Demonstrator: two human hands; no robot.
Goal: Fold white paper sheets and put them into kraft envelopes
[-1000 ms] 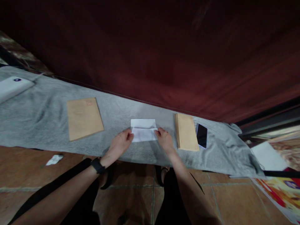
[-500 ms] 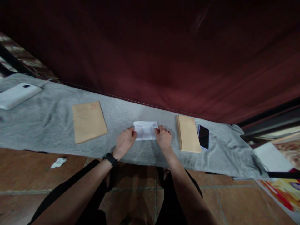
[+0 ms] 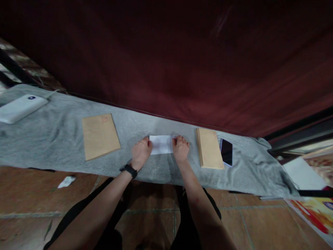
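Note:
A folded sheet of white paper [image 3: 161, 144] lies crosswise on the grey cloth, between my two hands. My left hand [image 3: 142, 151] pinches its left end between thumb and curled fingers. On the other side, my right hand [image 3: 180, 148] grips the right end the same way. To the left, a brown envelope [image 3: 101, 136] lies flat, with a faint red mark near its upper right corner. Right of my right hand is a stack of brown envelopes [image 3: 211, 148].
A dark-screened phone [image 3: 226, 152] lies beside the envelope stack. At the far left rests a white power bank [image 3: 22, 108] with a cable. The grey cloth [image 3: 59, 139] covers a narrow bench against a dark red curtain [image 3: 166, 69]. Crumpled tissue [image 3: 66, 182] lies on the tiled floor.
The paper looks slightly narrower from top to bottom. My hands have shifted a little on its ends, and my left wrist has moved slightly right.

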